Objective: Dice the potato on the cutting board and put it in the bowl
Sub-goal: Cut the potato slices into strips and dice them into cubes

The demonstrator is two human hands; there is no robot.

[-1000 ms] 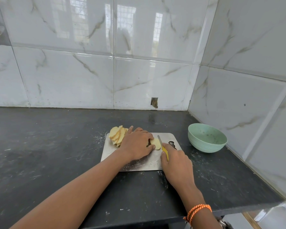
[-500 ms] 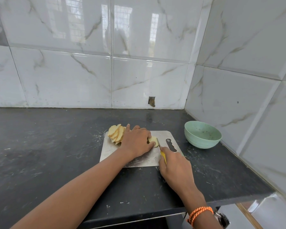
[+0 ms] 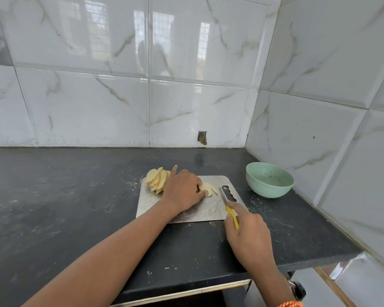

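Observation:
A metal cutting board [image 3: 208, 210] lies on the dark counter. A pile of pale potato slices [image 3: 156, 179] sits at its far left corner. My left hand [image 3: 183, 189] lies over the board's middle, its fingers curled on a small potato piece [image 3: 206, 187] with fresh slices leaning off its right side. My right hand [image 3: 247, 232] grips a yellow-handled knife [image 3: 230, 210] at the board's near right corner. Its blade points away from me and stands a little right of the potato piece. A green bowl [image 3: 269, 179] stands right of the board; I see no potato in it.
White marble-look tiles form the back wall and the right wall, meeting in a corner behind the bowl. The dark counter [image 3: 64, 196] stretches wide to the left. Its front edge runs just below my right wrist.
The knife has drawn back to the right, away from the potato piece, and fresh slices now lean off that piece. My left hand has stayed on the potato.

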